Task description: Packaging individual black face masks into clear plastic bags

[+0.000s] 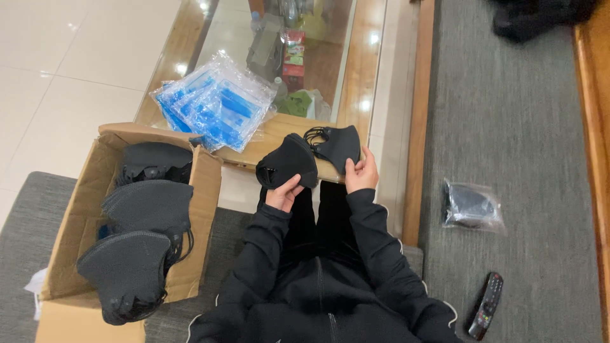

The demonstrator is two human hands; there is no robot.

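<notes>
My left hand grips a stack of black face masks from below, just over the table's near edge. My right hand holds a second bunch of black masks with ear loops showing at its left. The two bunches touch each other. Both arms wear black sleeves. A pile of clear and blue plastic bags lies on the wood-framed glass table just left of the masks.
An open cardboard box at my left holds stacks of black masks. On the grey sofa at my right lie a bagged mask and a remote control. Dark cloth sits at the top right.
</notes>
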